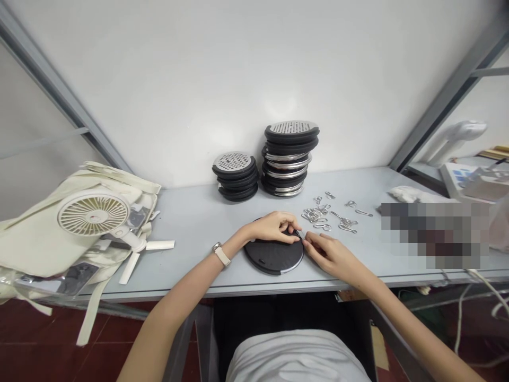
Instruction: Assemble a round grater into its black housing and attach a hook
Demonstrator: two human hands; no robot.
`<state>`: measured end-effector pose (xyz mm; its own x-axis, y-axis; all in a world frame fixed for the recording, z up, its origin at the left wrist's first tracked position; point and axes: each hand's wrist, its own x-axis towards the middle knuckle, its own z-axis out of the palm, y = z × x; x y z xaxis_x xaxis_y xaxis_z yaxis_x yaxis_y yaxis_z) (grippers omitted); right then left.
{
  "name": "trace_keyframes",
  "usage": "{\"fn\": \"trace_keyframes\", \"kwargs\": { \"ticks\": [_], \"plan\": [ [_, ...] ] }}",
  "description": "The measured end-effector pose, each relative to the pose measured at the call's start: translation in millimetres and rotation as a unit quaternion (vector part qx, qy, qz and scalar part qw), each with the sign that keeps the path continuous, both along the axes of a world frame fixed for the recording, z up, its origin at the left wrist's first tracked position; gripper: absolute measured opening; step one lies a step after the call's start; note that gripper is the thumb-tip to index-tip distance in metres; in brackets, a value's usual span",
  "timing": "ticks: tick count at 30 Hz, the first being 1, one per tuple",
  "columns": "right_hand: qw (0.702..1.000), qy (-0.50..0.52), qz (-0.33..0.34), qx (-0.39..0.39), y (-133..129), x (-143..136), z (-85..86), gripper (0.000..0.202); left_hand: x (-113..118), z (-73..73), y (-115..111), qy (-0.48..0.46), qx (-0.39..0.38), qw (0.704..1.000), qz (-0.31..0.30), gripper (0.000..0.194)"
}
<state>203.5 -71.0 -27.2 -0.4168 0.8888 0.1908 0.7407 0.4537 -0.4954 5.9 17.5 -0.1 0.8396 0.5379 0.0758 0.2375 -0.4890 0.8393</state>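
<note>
A round black disc with a silvery rim section lies flat near the table's front edge. My left hand rests over its upper part, fingers curled toward the right edge of the disc, thumb and fingertips close together there. At that same edge my right hand pinches a small metal piece, too small to make out fully. Several metal hooks and rings are scattered on the table beyond my right hand. Behind the disc stand a short stack of black-rimmed perforated discs and a taller stack.
On the left, a white fan stands among a cream bag and its straps. A white cloth and a blurred-out patch are at the right. Farther right is a white box. A wall rises behind the table.
</note>
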Motion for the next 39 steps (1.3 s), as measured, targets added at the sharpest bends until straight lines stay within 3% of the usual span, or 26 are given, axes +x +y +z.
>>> {"fn": "trace_keyframes", "kwargs": {
  "ticks": [15, 27, 39],
  "plan": [
    [0.994, 0.078, 0.016, -0.073, 0.6, 6.9, -0.5, 0.031, -0.4, -2.8, 1.5, -0.013, -0.018, 1.000, -0.001, 0.025],
    [0.996, 0.067, 0.013, -0.055, -0.2, 5.5, -0.2, 0.034, -1.0, -2.5, 1.2, -0.005, -0.008, 1.000, -0.001, 0.026],
    [0.988, 0.119, -0.001, -0.100, -5.4, 2.0, 5.6, 0.019, -0.8, -2.1, 1.0, -0.007, -0.007, 1.000, -0.003, 0.023]
  ]
}}
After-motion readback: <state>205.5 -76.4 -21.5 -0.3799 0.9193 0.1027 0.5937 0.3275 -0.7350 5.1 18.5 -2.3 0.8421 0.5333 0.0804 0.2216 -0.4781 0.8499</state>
